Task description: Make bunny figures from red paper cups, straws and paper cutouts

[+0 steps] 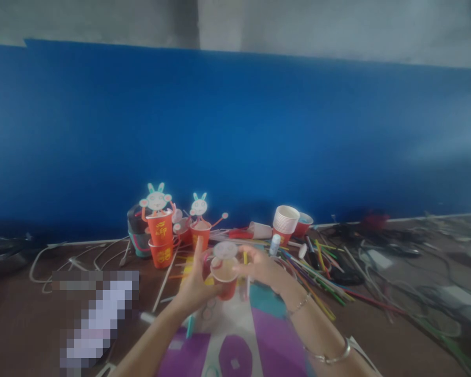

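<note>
A red paper cup (pixel 226 289) with a pale inside stands or hangs low in the middle, over a patterned mat (pixel 230 327). Around its left side my left hand (pixel 197 280) is closed, thumb against the cup. On its right side the fingers of my right hand (pixel 255 264) pinch at the rim. A whitish round disc (pixel 225 250) sits at the cup's back edge, between both hands; blur hides how it is attached. Behind the hands are a red cup with a rabbit figure (pixel 199 206) and two stacked red cups with another rabbit figure (pixel 157 200).
A stack of cups (pixel 286 220) stands behind, right of centre, near a small white bottle (pixel 275 244). Coloured sticks (pixel 317 277) lie scattered at the right. Cables (pixel 432 246) cover the far right. A dark container (pixel 138 235) is behind the left cups, below a blue wall (pixel 235 131).
</note>
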Demonstrator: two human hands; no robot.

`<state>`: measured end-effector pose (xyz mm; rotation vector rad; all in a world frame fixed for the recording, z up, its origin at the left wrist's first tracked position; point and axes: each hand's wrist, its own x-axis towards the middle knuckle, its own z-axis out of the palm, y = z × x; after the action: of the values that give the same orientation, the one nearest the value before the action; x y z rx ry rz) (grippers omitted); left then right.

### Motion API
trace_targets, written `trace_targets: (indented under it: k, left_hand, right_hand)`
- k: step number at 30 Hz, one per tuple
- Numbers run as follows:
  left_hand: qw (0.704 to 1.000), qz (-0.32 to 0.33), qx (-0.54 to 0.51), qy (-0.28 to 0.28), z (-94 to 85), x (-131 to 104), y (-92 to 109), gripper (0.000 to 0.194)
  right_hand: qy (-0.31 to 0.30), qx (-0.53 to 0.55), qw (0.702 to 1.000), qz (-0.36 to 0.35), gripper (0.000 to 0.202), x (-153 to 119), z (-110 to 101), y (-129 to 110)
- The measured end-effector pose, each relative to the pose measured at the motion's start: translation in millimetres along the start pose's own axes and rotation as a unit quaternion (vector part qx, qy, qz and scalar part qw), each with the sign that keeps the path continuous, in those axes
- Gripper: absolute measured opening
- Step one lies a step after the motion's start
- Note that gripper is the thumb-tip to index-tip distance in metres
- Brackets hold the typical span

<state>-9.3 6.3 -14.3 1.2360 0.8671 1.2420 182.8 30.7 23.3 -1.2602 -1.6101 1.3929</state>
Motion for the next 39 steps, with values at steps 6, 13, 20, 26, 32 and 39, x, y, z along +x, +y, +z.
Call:
trace_targets:
  k: [6,13,20,26,32,39]
  left_hand:
    - [0.999,-0.017,-0.029,-0.042,-6.4,1,0,0.128]
    - [0.999,-0.025,-0.021,-0.026,-6.9,6,-15,0.129]
    - [0.998,-0.036,0.002,0.051,0.2,8,-15,0.114]
    - [0.988,-0.065,-0.032,0.135,-6.8,8,3,0.096]
    - [0.983,-0.048,-0.092,0.153,-12.1,8,14,0.083]
    - [0.984,-0.067,-0.113,0.123,-7.6,6,16,0.085]
  right_hand:
    - [0.008,0.005,1.000,-0.006,0.047,-4,-2,-12]
    - [0.006,0.017,1.000,-0.019,0.041,2,0,0]
    - [0.047,-0.036,0.998,0.009,0.032,4,11,2]
    - [0.068,-0.089,0.994,-0.005,0.032,10,10,8]
    - [0.115,-0.271,0.955,0.027,0.017,15,-2,13]
    - [0.162,-0.419,0.891,0.065,0.022,4,-23,4]
